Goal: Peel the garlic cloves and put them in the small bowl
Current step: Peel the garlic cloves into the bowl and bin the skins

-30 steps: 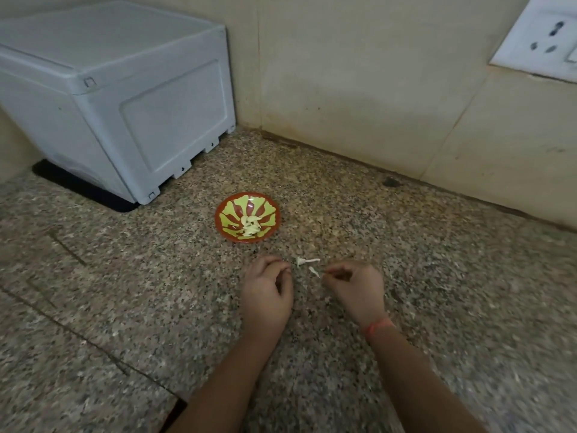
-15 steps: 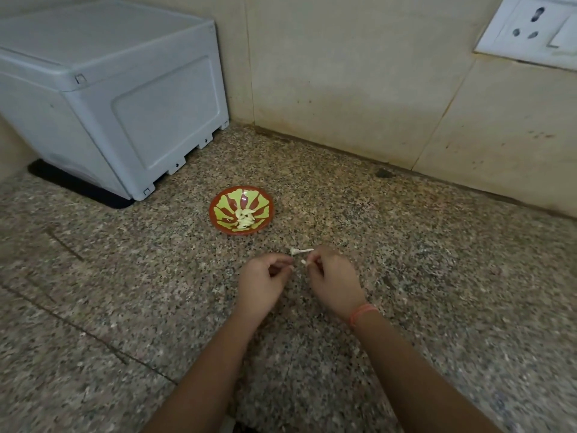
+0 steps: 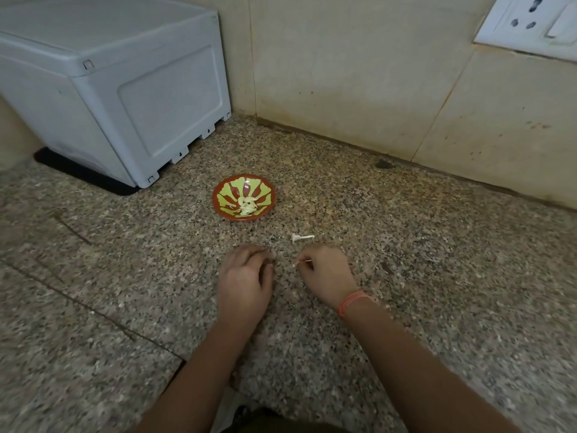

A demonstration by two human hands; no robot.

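The two hands had drawn apart. Half a second earlier they had met over the litter on the bench. Now the left hand (image 3: 246,276) lay knuckles-up on the bench (image 3: 93,307), fingers curled under — whether they held a clove could not be told from this angle. The right hand (image 3: 327,271), an orange band (image 3: 351,301) at its wrist, pinched a pale bit (image 3: 300,262) of garlic between thumb and fingertip.

A second before, two white pieces had lain side by side. Only one remained: the scrap (image 3: 302,237) with its thin stalk, just beyond the right hand and touching neither hand. So the smaller piece had been picked up, and by my reading its peeling was in hand.

Farther on, the bowl (image 3: 268,195) sat where it had been, a small heap of peeled cloves (image 3: 248,205) in its middle — the job looked well along, with the pinched bit next to go in. Beyond stood the grey box (image 3: 109,89) and the wall socket (image 3: 530,23).
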